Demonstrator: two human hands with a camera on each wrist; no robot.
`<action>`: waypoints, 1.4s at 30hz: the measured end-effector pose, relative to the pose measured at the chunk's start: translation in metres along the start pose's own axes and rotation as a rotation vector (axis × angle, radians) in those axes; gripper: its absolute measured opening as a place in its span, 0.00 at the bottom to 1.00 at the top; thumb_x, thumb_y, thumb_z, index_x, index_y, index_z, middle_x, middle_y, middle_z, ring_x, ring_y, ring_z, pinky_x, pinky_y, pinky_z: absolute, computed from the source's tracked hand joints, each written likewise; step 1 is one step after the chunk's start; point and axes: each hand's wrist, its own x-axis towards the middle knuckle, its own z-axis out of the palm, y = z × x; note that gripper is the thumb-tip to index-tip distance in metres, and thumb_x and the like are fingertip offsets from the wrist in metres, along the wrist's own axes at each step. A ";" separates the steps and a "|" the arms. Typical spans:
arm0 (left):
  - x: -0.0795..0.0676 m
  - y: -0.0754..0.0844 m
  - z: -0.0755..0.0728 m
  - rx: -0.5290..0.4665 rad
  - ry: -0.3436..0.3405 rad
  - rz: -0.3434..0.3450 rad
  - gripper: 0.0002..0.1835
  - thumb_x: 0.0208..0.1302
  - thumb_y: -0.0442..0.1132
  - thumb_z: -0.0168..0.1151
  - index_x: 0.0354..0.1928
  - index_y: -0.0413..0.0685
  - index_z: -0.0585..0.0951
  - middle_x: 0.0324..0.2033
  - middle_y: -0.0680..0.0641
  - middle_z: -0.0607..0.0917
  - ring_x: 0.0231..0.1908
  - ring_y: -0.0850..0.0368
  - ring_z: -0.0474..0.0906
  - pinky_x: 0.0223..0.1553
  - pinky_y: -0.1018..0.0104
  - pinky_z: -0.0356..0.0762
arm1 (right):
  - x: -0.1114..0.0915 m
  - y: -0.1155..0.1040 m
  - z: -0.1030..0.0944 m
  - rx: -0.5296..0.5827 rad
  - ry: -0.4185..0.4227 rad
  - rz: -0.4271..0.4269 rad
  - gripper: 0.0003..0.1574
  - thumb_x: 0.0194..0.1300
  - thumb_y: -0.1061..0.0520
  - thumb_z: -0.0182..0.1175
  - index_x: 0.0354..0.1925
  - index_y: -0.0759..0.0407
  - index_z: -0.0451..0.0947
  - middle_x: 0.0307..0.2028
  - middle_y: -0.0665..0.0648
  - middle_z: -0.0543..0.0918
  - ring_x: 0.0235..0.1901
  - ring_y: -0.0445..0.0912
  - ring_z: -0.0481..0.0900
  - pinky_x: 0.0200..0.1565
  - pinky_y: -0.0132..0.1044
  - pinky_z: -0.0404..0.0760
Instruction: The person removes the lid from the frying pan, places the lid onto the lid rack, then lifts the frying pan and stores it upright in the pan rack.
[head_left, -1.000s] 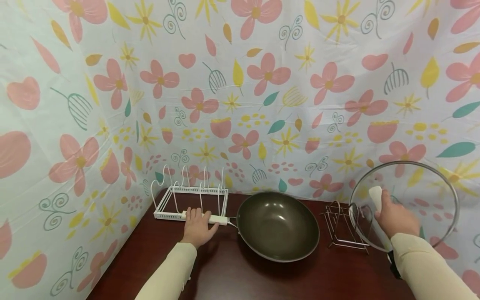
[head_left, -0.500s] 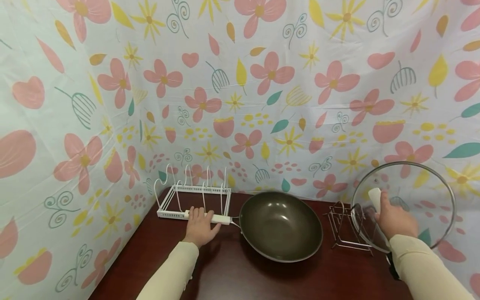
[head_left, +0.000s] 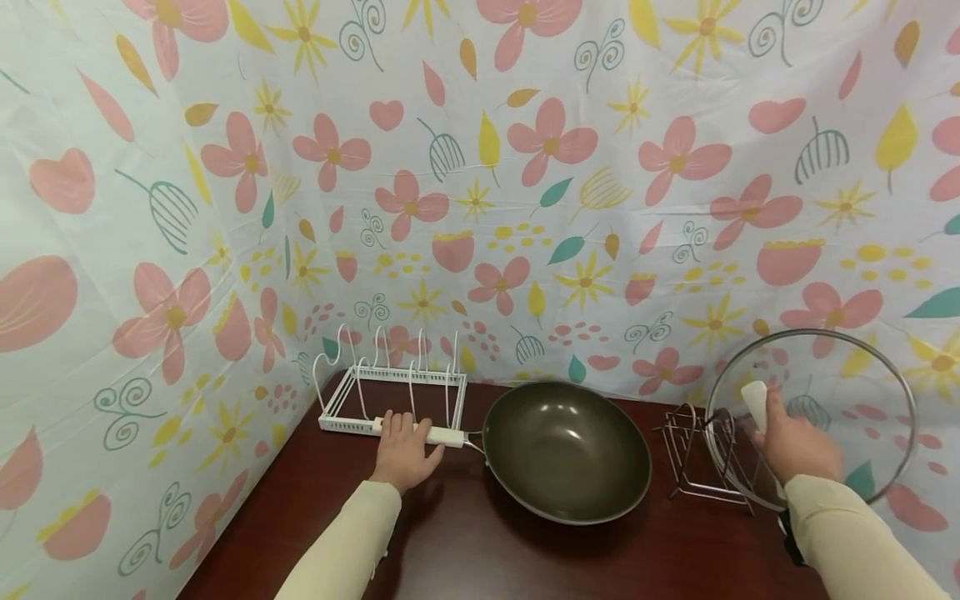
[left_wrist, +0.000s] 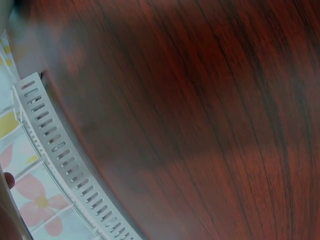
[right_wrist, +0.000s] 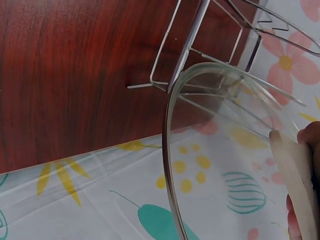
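My left hand holds the white handle of a dark wok, with its fingers laid over the handle and the thumb toward the pan. In the left wrist view only a fingertip shows at the left edge. On the right, my right hand grips the pale upright handle of a large glass lid. The lid stands on edge, its steel rim overlapping the wires of a small metal rack. Up close in the right wrist view, the lid's rim lies right at the rack's end wires.
A white rack with upright wire dividers stands at the back left, behind the wok's handle. Patterned cloth hangs along the back and left of the dark red wooden table.
The head view has shifted slightly, so everything sits a little to the right. Both hands keep their holds; the lid has sunk slightly at the metal rack.
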 end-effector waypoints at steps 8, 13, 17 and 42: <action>0.000 0.001 0.006 0.022 0.036 -0.015 0.26 0.70 0.62 0.52 0.57 0.50 0.76 0.47 0.40 0.72 0.57 0.38 0.64 0.71 0.39 0.50 | 0.003 0.002 0.002 0.004 0.014 0.009 0.57 0.65 0.57 0.63 0.76 0.69 0.37 0.20 0.72 0.75 0.17 0.63 0.75 0.16 0.56 0.70; 0.000 0.003 0.006 0.030 0.038 -0.015 0.25 0.70 0.61 0.53 0.56 0.51 0.77 0.47 0.40 0.73 0.56 0.38 0.65 0.70 0.39 0.51 | 0.004 0.002 0.003 0.017 -0.004 0.019 0.52 0.65 0.57 0.64 0.72 0.68 0.41 0.20 0.72 0.75 0.17 0.63 0.75 0.16 0.55 0.70; -0.001 0.005 0.005 0.019 0.041 -0.015 0.25 0.69 0.61 0.54 0.55 0.50 0.77 0.46 0.40 0.73 0.56 0.38 0.65 0.70 0.39 0.52 | 0.003 0.001 0.003 0.021 -0.008 0.028 0.51 0.64 0.58 0.64 0.71 0.68 0.42 0.21 0.73 0.74 0.17 0.62 0.75 0.16 0.56 0.70; 0.001 0.002 0.002 0.016 0.039 -0.017 0.25 0.70 0.61 0.53 0.55 0.50 0.77 0.47 0.39 0.73 0.56 0.38 0.65 0.70 0.38 0.50 | 0.006 0.003 0.007 0.017 -0.018 0.030 0.54 0.64 0.57 0.64 0.74 0.71 0.42 0.25 0.76 0.77 0.19 0.62 0.77 0.18 0.55 0.71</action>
